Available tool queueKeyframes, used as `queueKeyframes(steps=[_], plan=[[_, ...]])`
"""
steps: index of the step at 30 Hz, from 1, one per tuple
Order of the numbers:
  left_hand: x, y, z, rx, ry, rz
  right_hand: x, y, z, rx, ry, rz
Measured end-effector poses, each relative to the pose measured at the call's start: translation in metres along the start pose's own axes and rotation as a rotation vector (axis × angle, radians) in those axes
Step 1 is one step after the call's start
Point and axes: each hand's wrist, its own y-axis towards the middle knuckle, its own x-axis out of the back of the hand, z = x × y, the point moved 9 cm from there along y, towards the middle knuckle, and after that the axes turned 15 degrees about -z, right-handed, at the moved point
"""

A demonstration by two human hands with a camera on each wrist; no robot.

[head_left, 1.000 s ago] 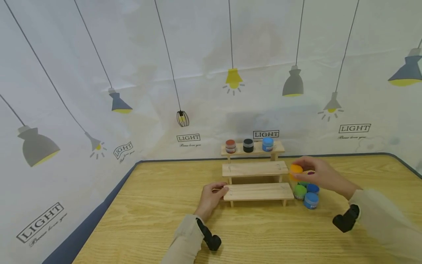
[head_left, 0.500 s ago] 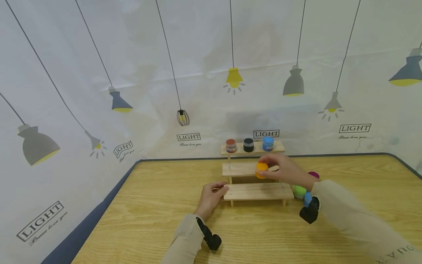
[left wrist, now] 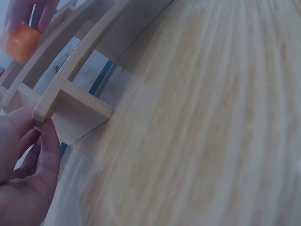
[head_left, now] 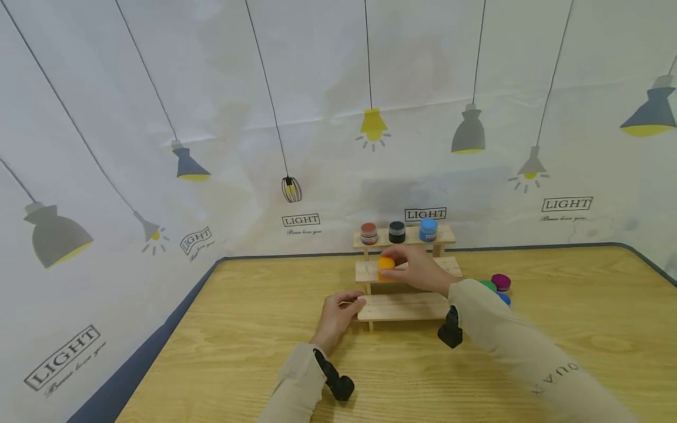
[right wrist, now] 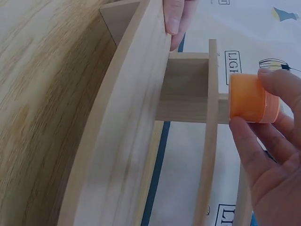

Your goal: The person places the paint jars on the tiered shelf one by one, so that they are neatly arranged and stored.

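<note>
My right hand [head_left: 418, 269] pinches an orange paint jar [head_left: 386, 268] between thumb and fingers, close over the left part of the middle shelf of a three-step wooden rack [head_left: 404, 306]. In the right wrist view the orange jar [right wrist: 254, 98] appears beside the shelf edge. My left hand [head_left: 337, 315] pinches the left end of the lowest shelf; in the left wrist view its thumb and fingertips grip the board's corner [left wrist: 44, 110]. On the top shelf stand a reddish-brown jar [head_left: 369, 233], a black jar [head_left: 396, 232] and a light blue jar [head_left: 428, 230].
Right of the rack, a purple-lidded jar [head_left: 500, 282], a green jar [head_left: 488, 286] and a blue jar [head_left: 503, 298] stand on the wooden table [head_left: 238, 346], partly behind my right sleeve [head_left: 508, 323]. A lamp-printed cloth [head_left: 317, 117] hangs behind the table.
My right hand has carried the orange jar leftward from beside the rack to the left part of the middle shelf. My left hand stays at the lowest shelf's end.
</note>
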Motion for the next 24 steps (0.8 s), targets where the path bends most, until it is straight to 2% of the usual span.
queueKeyframes(steps=[4, 11, 19, 24], plan=[[0.001, -0.003, -0.004, 0.011, 0.011, 0.009, -0.009, 0.005, 0.0, -0.028, 0.006, -0.005], [-0.001, 0.003, 0.007, 0.033, 0.003, 0.018, -0.016, 0.011, 0.001, -0.042, 0.047, -0.05], [0.002, -0.008, -0.014, 0.019, 0.015, 0.01, -0.022, 0.011, 0.0, -0.03, 0.048, -0.076], [0.003, -0.01, -0.018, 0.01, 0.016, 0.005, -0.023, 0.011, -0.003, -0.043, 0.056, -0.075]])
